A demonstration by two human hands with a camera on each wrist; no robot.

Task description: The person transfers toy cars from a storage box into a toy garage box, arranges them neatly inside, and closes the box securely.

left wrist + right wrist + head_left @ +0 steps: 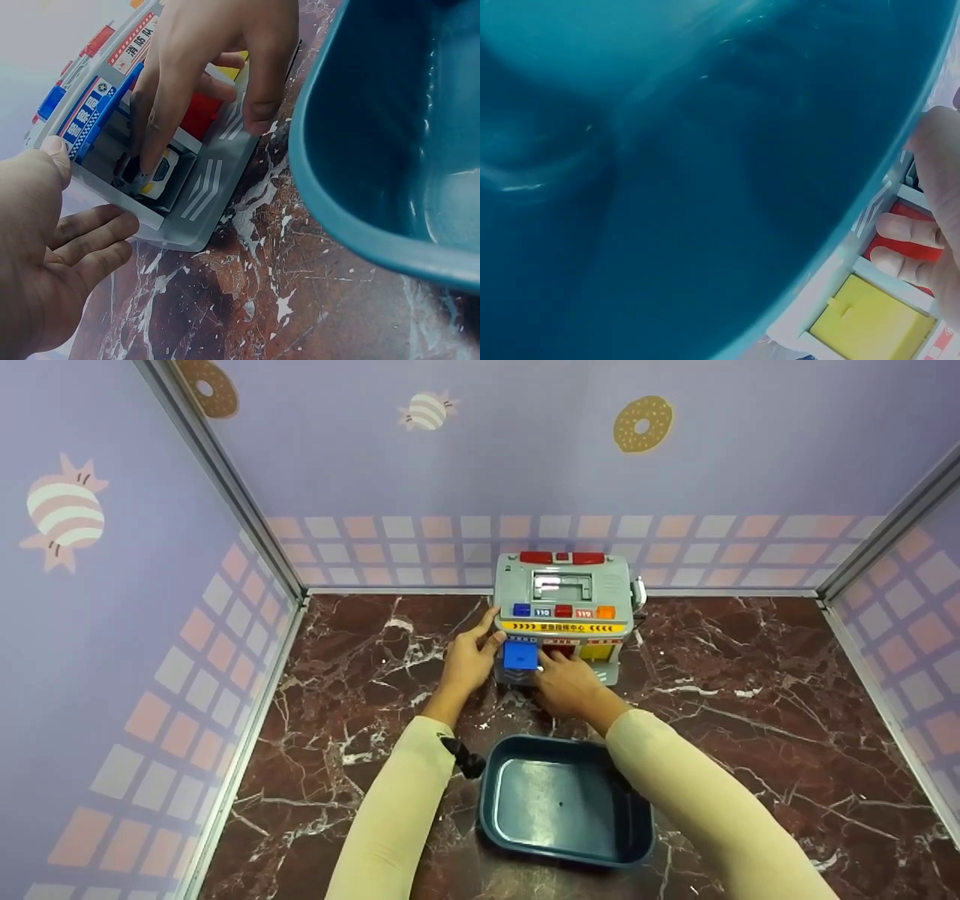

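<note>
A grey toy emergency station (562, 615) stands against the back wall. Its left bay has a raised blue door (520, 655); the red door (904, 229) and yellow door (870, 322) are lowered. Inside the left bay sits a small white and yellow toy car (161, 178), partly covered by fingers. My left hand (469, 661) rests at the station's left side, thumb by the front corner, other fingers loosely extended. Two fairly straight fingers of my right hand (566, 684) reach into that bay and touch the car. The right thumb stays outside; other fingers lie near the red door.
An open dark teal basin (568, 851) stands on the brown marbled tabletop (360, 810) between my forearms, just in front of the station. A black strap piece (465, 757) sticks out from the left wrist. Patterned panels rise at the back and both sides.
</note>
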